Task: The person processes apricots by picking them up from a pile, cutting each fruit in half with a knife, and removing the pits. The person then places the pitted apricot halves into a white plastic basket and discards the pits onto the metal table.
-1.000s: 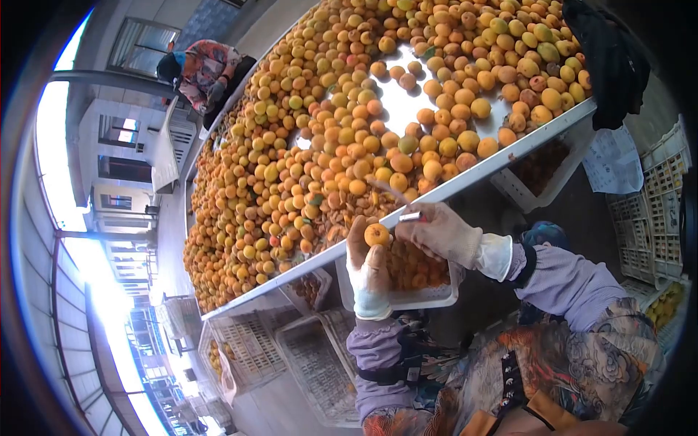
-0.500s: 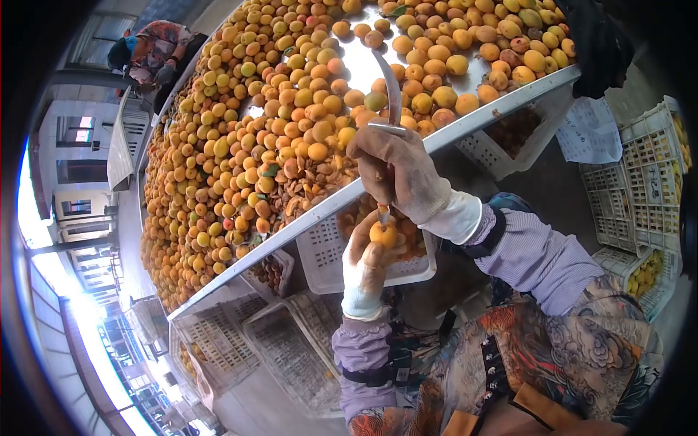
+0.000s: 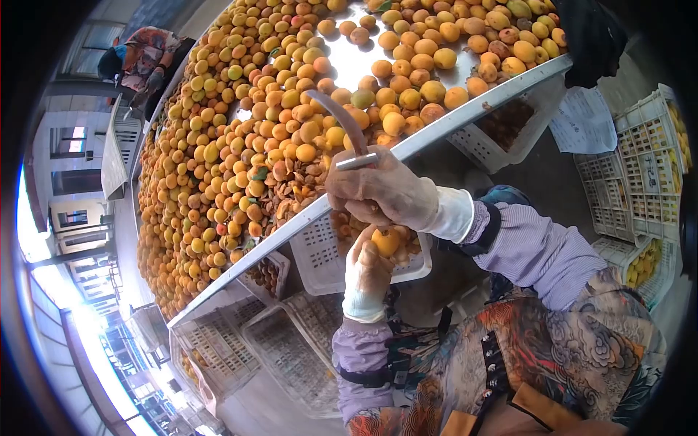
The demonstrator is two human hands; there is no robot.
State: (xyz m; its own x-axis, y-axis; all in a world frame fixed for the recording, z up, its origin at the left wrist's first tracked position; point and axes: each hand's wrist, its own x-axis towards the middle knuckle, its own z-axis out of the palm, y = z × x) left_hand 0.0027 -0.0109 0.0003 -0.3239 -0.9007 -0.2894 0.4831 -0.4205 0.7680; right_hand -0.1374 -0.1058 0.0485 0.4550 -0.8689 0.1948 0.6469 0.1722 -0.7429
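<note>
My left hand point(image 3: 368, 275), in a stained white glove, pinches a yellow-orange apricot point(image 3: 386, 243) over a white crate. My gloved right hand point(image 3: 396, 190) is just above it, fingers wrapped round a curved metal tool point(image 3: 348, 125). The tool's brownish curved end sticks up past the fist, and a short silver bar point(image 3: 356, 161) lies across its top. Its lower end is hidden by my right hand and the fruit. Many whole apricots point(image 3: 240, 131) cover the metal table, with a patch of split apricot pieces point(image 3: 291, 190) near its edge.
The table's raised metal rim point(image 3: 472, 110) runs diagonally in front of me. The white crate point(image 3: 321, 283) below my hands holds fruit pieces. Stacked crates point(image 3: 647, 171) stand at right, more crates point(image 3: 287, 349) at lower left. Another person point(image 3: 149, 58) works at the far side.
My right hand has moved left and slightly down, and the tool has tilted further left. The tool's lower tip, seen at the apricot before, is now hidden. My left hand still holds the apricot.
</note>
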